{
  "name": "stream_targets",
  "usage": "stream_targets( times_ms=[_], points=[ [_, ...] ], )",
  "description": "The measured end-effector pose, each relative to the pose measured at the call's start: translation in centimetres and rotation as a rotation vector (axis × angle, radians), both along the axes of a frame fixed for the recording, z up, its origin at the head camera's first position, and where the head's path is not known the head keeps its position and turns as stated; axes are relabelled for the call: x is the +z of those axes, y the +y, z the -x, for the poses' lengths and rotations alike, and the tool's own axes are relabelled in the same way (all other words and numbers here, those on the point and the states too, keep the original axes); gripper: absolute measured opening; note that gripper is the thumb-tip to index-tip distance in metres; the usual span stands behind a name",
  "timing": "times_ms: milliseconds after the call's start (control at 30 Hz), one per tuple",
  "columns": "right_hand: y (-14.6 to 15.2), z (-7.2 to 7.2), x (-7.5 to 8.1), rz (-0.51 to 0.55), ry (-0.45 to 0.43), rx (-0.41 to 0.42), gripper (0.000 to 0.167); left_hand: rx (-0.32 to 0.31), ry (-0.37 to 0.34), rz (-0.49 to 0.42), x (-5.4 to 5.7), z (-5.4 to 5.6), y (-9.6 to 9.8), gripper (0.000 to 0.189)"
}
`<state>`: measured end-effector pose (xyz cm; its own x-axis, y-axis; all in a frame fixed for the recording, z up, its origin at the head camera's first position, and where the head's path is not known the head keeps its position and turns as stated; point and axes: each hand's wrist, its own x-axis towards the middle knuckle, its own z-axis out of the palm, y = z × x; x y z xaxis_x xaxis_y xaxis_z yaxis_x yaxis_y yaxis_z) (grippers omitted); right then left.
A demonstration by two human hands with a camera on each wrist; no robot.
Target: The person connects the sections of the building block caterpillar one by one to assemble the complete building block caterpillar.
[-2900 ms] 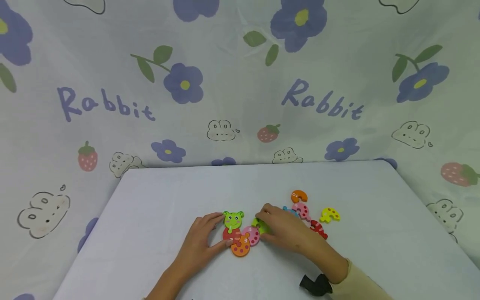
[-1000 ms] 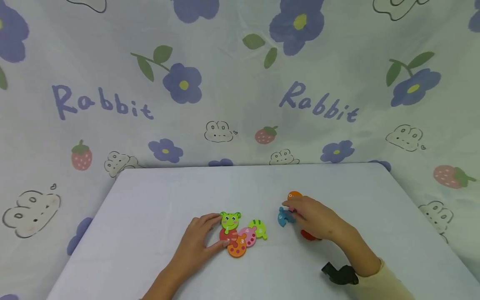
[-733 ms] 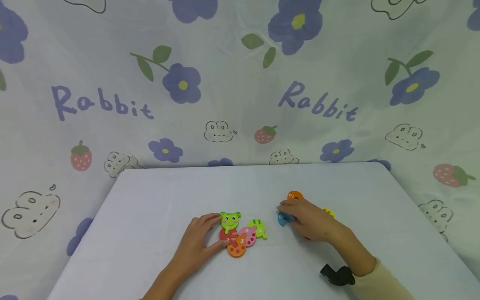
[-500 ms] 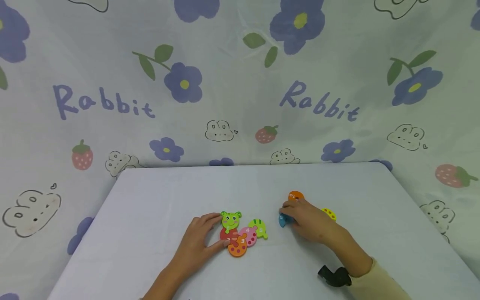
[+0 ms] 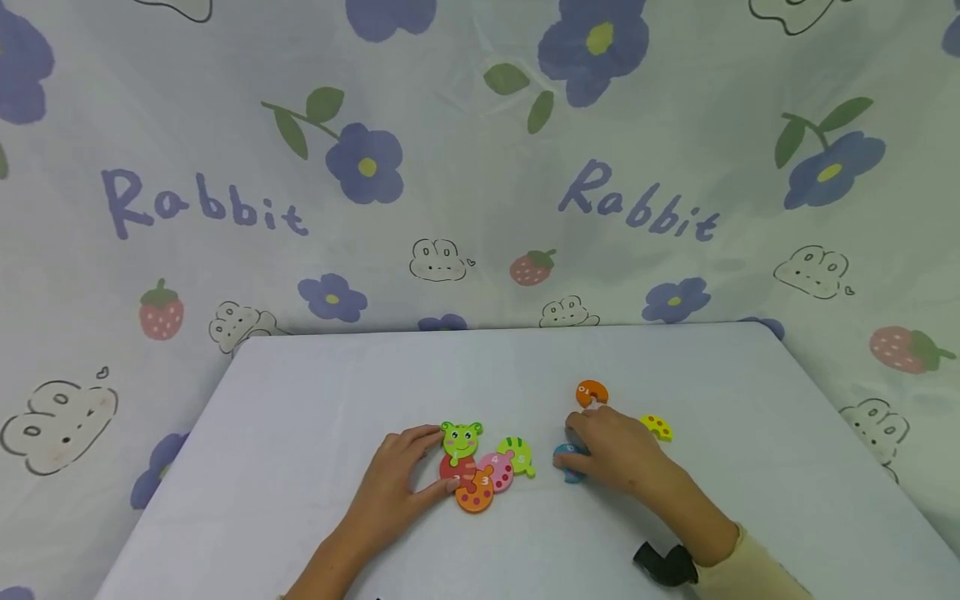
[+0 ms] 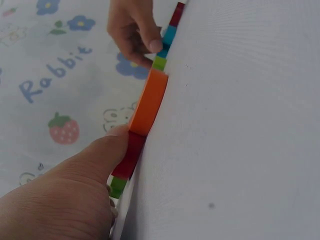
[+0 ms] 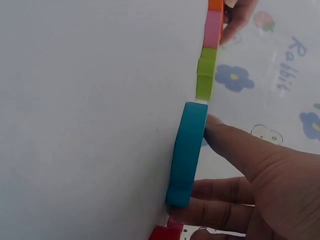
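In the head view, a caterpillar puzzle lies on the white table, its pieces joined: smiling green head (image 5: 461,440), red piece (image 5: 454,472), orange piece 3 (image 5: 474,499), pink piece 4 (image 5: 497,472) and green piece 5 (image 5: 517,454). My left hand (image 5: 397,475) holds its left side, fingertips at the head and thumb on the red piece. To the right of the chain, my right hand (image 5: 626,454) grips a blue puzzle piece (image 7: 188,150) between thumb and fingers. A small space separates the blue piece from green piece 5.
An orange piece (image 5: 592,390) lies beyond my right hand, and a yellow dotted piece (image 5: 657,427) lies to its right. A red piece (image 7: 165,233) shows below the blue one in the right wrist view. A black device (image 5: 666,566) sits at my right wrist.
My right hand has left green piece 5, gone right to the loose pieces and taken hold of the blue piece, which has turned and come slightly nearer. My left hand stays on the puzzle.
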<state>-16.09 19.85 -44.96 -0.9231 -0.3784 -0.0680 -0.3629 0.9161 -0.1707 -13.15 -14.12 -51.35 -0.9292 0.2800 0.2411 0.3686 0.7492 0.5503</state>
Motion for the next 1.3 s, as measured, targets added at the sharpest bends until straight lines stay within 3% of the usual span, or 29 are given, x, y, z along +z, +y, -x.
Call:
stream_targets(
  times_ms=[167,367,667,900,1100,1300],
  points=[
    [0.2,-0.6,0.3,0.033,-0.049,-0.031,0.048,0.0,-0.004,-0.003,0.0,0.0,0.0,0.071],
    [0.6,-1.8,0.7,0.07,-0.138,0.006,0.058,0.0,-0.011,-0.002,0.1,0.0,-0.1,0.071],
    [0.1,-2.7,0.5,0.062,-0.108,-0.004,0.057,0.006,-0.04,0.002,0.3,0.0,0.1,0.073],
    [-0.7,-2.7,0.4,0.104,-0.134,-0.032,0.062,0.016,-0.064,0.007,0.5,-0.1,0.1,0.074],
    [-2.2,-3.2,0.6,0.163,-0.16,-0.052,0.062,0.019,-0.043,0.014,0.3,-0.1,0.1,0.074],
    [-3.9,-3.7,0.6,0.126,-0.131,-0.076,0.065,0.022,-0.031,0.013,0.3,-0.1,0.1,0.073]
  ],
)
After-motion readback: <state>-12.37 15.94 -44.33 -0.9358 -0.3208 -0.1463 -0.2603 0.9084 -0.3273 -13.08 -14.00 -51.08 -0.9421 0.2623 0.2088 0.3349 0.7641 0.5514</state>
